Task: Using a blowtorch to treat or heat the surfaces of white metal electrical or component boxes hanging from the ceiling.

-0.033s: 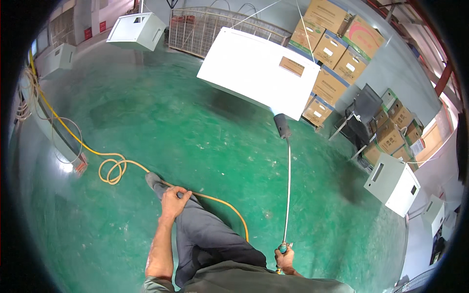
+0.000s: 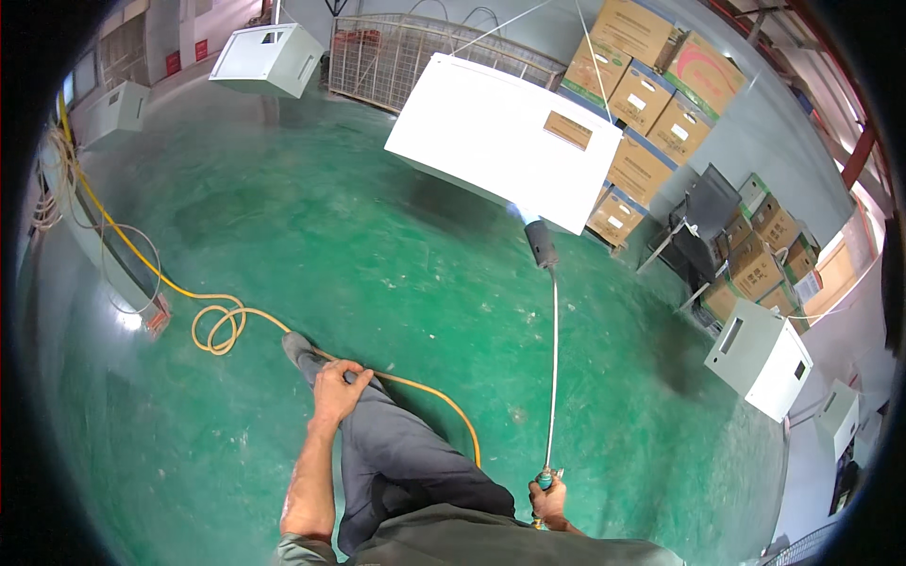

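My right hand (image 2: 550, 500) is wrapped round the green handle of a gas torch (image 2: 553, 377), low in the view. Its long thin metal tube runs up to a dark cylindrical burner head (image 2: 541, 244). A faint bluish flame shows at the burner's mouth, close to the lower edge of a hanging white metal cabinet (image 2: 500, 141). That cabinet tilts down to the right and has a brown rectangular patch near its right end. My left hand (image 2: 338, 391) rests on my leg (image 2: 406, 443), fingers curled in with the thumb against them, and no object shows in it.
A yellow hose (image 2: 429, 389) crosses the green floor (image 2: 283, 208) beside my foot and loops at left. Other pale cabinets (image 2: 269, 59) hang around, including one at right (image 2: 760, 360). Behind stand a wire cage (image 2: 377, 71), stacked cartons (image 2: 642, 104) and a dark chair (image 2: 703, 208).
The burner head has shifted slightly left along the cabinet's lower edge, and its bluish flame shows more clearly. My left hand stays on my leg.
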`<state>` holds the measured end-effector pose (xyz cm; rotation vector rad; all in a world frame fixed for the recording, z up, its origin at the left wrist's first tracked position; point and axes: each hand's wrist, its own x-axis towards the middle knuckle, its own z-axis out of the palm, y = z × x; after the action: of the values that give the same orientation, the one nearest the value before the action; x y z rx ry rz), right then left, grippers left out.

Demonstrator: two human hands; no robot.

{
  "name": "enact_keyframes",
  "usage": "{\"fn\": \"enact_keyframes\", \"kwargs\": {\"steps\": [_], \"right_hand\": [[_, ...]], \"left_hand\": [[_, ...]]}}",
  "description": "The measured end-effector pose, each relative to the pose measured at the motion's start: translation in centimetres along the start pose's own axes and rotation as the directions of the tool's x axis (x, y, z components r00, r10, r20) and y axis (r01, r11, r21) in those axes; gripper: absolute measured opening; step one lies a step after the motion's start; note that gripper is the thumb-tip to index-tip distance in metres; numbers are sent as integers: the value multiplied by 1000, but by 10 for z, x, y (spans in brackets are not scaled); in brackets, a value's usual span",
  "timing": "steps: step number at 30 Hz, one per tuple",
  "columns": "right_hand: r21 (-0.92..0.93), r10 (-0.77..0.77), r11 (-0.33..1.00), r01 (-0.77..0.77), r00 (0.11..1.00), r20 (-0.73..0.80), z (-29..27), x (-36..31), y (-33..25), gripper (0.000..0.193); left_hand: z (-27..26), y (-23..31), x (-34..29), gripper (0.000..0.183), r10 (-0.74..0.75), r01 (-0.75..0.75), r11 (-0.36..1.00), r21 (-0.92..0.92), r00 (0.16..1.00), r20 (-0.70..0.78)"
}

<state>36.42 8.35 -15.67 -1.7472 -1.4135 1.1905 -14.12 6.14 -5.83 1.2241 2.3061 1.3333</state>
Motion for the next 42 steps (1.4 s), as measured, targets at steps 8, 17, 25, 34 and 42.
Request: {"fn": "enact_keyframes", "kwargs": {"steps": [8, 17, 25, 34, 42], "right_hand": [[-137, -157, 975, 173, 980, 119, 32, 23, -6, 13], [-218, -131, 963, 159, 982, 137, 94, 57, -52, 23], [16, -74, 997, 73, 963, 259, 130, 84, -42, 10], [20, 28, 999, -32, 981, 191, 122, 87, -31, 17], [-182, -51, 979, 88, 979, 196, 98, 56, -26, 21]], "left_hand": [[-32, 76, -16, 35, -74, 113, 954, -277, 986, 148], [-105, 222, -69, 69, 489, -100, 324, -941, 869, 76], [-120, 289, -104, 112, 707, -34, -317, -948, 658, -260], [-91, 314, -70, 94, 652, -6, -518, -855, 644, -400], [-93, 291, -50, 71, 835, 145, -319, -937, 511, -206]]}}
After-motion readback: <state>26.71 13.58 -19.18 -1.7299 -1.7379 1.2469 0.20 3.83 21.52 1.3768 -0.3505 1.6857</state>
